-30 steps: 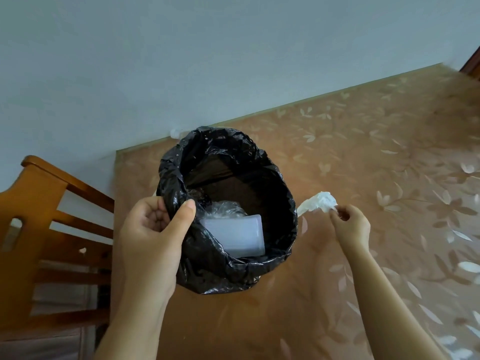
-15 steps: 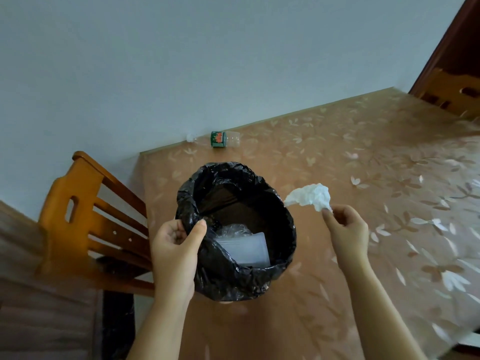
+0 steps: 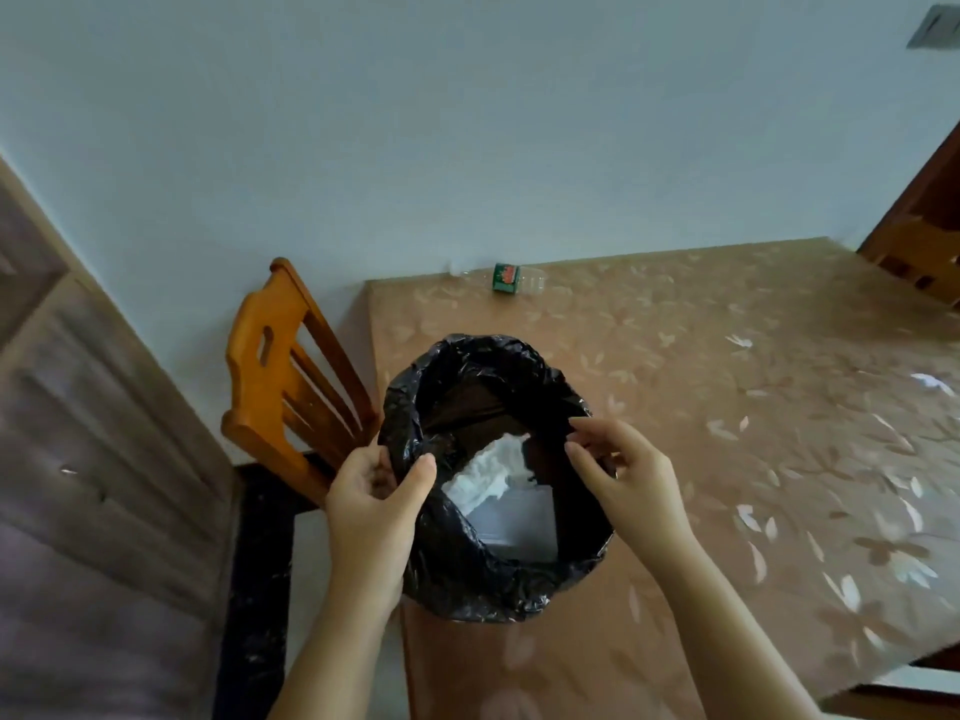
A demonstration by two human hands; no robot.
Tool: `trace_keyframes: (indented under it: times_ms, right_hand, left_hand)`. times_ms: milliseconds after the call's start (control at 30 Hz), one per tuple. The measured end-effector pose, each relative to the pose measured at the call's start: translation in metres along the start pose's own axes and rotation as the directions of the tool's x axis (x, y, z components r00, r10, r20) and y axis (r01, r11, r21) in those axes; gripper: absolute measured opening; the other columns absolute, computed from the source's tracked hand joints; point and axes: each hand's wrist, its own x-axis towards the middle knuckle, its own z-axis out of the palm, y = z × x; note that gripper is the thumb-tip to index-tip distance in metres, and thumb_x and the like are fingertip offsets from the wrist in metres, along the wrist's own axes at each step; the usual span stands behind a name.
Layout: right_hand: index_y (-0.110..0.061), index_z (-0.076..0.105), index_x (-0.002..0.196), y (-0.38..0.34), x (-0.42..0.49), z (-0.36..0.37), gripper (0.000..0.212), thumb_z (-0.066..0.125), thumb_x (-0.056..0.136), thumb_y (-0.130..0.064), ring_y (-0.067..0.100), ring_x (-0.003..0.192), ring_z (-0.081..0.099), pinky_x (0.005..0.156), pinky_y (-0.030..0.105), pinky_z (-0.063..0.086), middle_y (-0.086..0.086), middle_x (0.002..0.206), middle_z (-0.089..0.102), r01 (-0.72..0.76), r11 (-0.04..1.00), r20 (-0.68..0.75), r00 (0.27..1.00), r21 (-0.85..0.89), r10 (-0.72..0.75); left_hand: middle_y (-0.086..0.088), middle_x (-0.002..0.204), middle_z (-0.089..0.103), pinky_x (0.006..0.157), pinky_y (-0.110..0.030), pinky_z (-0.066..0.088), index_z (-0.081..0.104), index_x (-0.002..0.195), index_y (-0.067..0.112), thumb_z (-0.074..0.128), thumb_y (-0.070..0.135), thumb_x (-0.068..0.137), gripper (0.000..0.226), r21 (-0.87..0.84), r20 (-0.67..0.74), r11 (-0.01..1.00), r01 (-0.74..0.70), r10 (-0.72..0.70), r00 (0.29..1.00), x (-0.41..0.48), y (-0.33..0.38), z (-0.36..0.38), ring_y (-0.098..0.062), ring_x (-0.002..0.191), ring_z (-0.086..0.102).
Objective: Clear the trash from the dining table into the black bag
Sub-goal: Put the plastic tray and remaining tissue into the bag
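Orange-brown wooden chair (image 3: 280,366), slatted back with a slot cut through the top rail, stands just beside the left edge of the tabletop (image 3: 727,459), near its far left corner; second chair (image 3: 919,252) of like wood, cut off by the frame, at the far right corner; pale blue-grey wall (image 3: 467,122) behind both; small grey plate (image 3: 935,26) high on that wall, detail blurred; grey wood-grain panelled door (image 3: 93,485) at left; dark speckled floor strip (image 3: 254,589) between door and chair.

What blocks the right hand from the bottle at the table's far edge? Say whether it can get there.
Probably yes. The right hand hangs open and empty over the black bag's mouth, and only bare table lies between the bag and the bottle lying beyond it; a long stretch, perhaps.
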Motion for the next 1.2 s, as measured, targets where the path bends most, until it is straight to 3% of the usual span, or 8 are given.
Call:
trace_keyframes:
  times_ms: [200,333,567,667,833,1000,1100,1200]
  right_hand:
    - [-0.025,0.063,0.1,-0.04,-0.028,0.041,0.019,0.061,0.082,-0.022,-0.008,0.085,0.051,0.073,-0.002,0.033,-0.017,0.086,0.058,0.154,0.983,0.086,0.986,-0.1,-0.146]
    - [-0.023,0.063,0.1,-0.064,-0.052,0.078,0.017,0.061,0.083,-0.023,0.001,0.084,0.049,0.072,0.014,0.034,-0.019,0.083,0.054,0.216,0.97,0.133,0.971,-0.112,-0.201]
    - [-0.013,0.06,0.106,-0.1,-0.086,0.146,0.024,0.06,0.083,-0.019,0.023,0.098,0.053,0.08,0.03,0.042,0.005,0.099,0.06,0.344,0.923,0.361,0.893,-0.169,-0.267]
    - [-0.013,0.061,0.107,-0.112,-0.089,0.168,0.025,0.061,0.082,-0.02,0.026,0.097,0.054,0.081,0.038,0.048,0.007,0.101,0.06,0.39,0.907,0.426,0.856,-0.16,-0.293]
    - [-0.013,0.06,0.108,-0.115,-0.07,0.205,0.028,0.062,0.082,-0.02,0.025,0.097,0.055,0.08,0.038,0.049,0.005,0.102,0.059,0.391,0.907,0.463,0.84,-0.157,-0.283]
    - [-0.01,0.061,0.106,-0.109,-0.037,0.248,0.025,0.063,0.081,-0.015,0.028,0.097,0.054,0.079,0.035,0.044,0.008,0.103,0.061,0.374,0.911,0.43,0.861,-0.173,-0.272]
    - [-0.011,0.061,0.106,-0.108,-0.003,0.267,0.025,0.061,0.082,-0.018,0.028,0.1,0.052,0.082,0.039,0.046,0.008,0.104,0.06,0.329,0.929,0.403,0.883,-0.167,-0.241]
    - [-0.012,0.06,0.108,-0.109,0.038,0.279,0.027,0.061,0.082,-0.02,0.026,0.102,0.051,0.084,0.039,0.046,0.007,0.106,0.06,0.296,0.943,0.342,0.911,-0.153,-0.231]
  left_hand:
    - [0.011,0.059,0.063,0.056,-0.025,0.049,0.065,0.068,0.03,0.068,0.032,0.063,0.006,-0.042,-0.114,0.997,-0.07,0.064,0.991,-0.026,0.014,-0.083,-0.008,0.058,0.058]
    - [0.014,0.053,0.057,0.049,-0.016,0.042,0.06,0.062,0.031,0.069,0.037,0.058,0.012,-0.015,-0.263,0.997,-0.077,0.07,0.962,-0.044,0.013,-0.137,-0.002,0.053,0.05]
    - [-0.005,0.063,0.054,0.056,-0.035,0.041,0.054,0.065,0.013,0.071,0.026,0.065,0.021,0.041,-0.522,0.999,-0.016,0.035,0.852,-0.072,0.003,-0.22,-0.021,0.061,0.049]
    - [-0.007,0.061,0.052,0.056,-0.04,0.043,0.053,0.067,0.009,0.074,0.026,0.067,0.027,0.139,-0.594,0.99,0.032,0.057,0.803,-0.071,-0.003,-0.24,-0.022,0.059,0.048]
    - [0.001,0.059,0.052,0.053,-0.032,0.042,0.054,0.068,0.012,0.074,0.021,0.072,0.023,0.196,-0.652,0.977,0.078,0.071,0.755,-0.048,-0.01,-0.257,-0.009,0.052,0.048]
    - [-0.003,0.063,0.056,0.063,-0.043,0.048,0.054,0.063,0.024,0.07,0.045,0.06,0.026,0.217,-0.667,0.971,0.097,0.075,0.741,0.012,-0.01,-0.274,-0.022,0.061,0.054]
    - [0.013,0.053,0.047,0.059,-0.043,0.042,0.051,0.057,0.039,0.062,0.056,0.056,0.02,0.294,-0.629,0.954,0.057,0.149,0.763,0.061,-0.002,-0.274,-0.016,0.055,0.043]
    - [0.027,0.054,0.052,0.06,-0.039,0.042,0.053,0.061,0.052,0.062,0.057,0.054,0.013,0.321,-0.598,0.947,-0.011,0.211,0.773,0.118,0.013,-0.262,-0.006,0.056,0.047]
